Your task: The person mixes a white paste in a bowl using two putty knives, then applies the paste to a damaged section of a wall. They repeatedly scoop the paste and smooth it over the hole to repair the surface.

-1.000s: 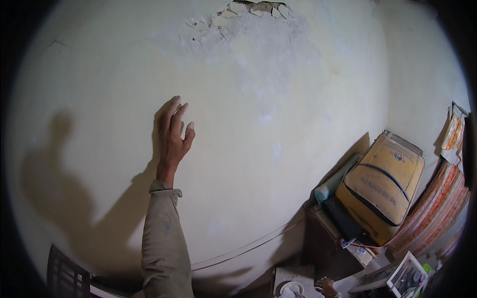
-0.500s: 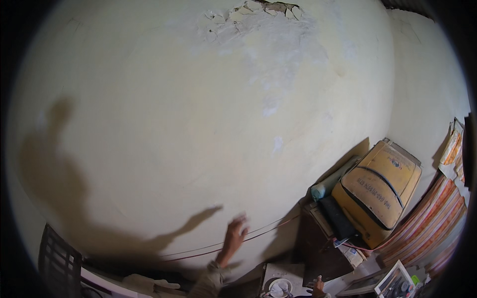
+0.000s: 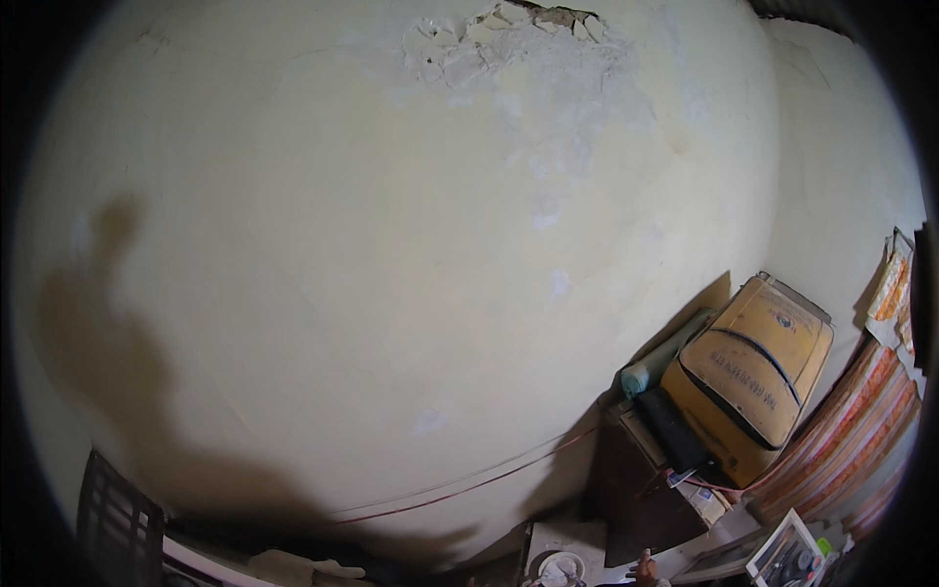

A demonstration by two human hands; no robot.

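Note:
My right hand (image 3: 645, 569) is low in the picture, just right of the bowl, with its sleeve cut off by the lower edge. Its thumb points up and the other fingers look curled; what they hold, if anything, is hidden. My left hand is out of the picture. A round bowl (image 3: 581, 564) with white paste (image 3: 559, 569) in it stands on a pale surface (image 3: 572, 533). Ahead rises a cream wall (image 3: 342, 245). Cracked, flaking plaster (image 3: 489, 39) surrounds a broken spot at its top, and a pale smear (image 3: 428, 422) marks its lower part.
A yellow suitcase (image 3: 748, 377), a black case (image 3: 670, 428) and a light blue roll (image 3: 636, 380) rest on a brown cabinet (image 3: 631, 489). A striped curtain (image 3: 841, 440) hangs at right, above a white frame (image 3: 785, 548). A dark lattice panel (image 3: 119, 514) stands lower left. Thin cords (image 3: 469, 495) cross the wall.
My left hand, raised before the lower wall, has dropped out of the picture, and its arm's shadow has moved down. The pale smear shows near where that shadow's tip was. My right hand stays low.

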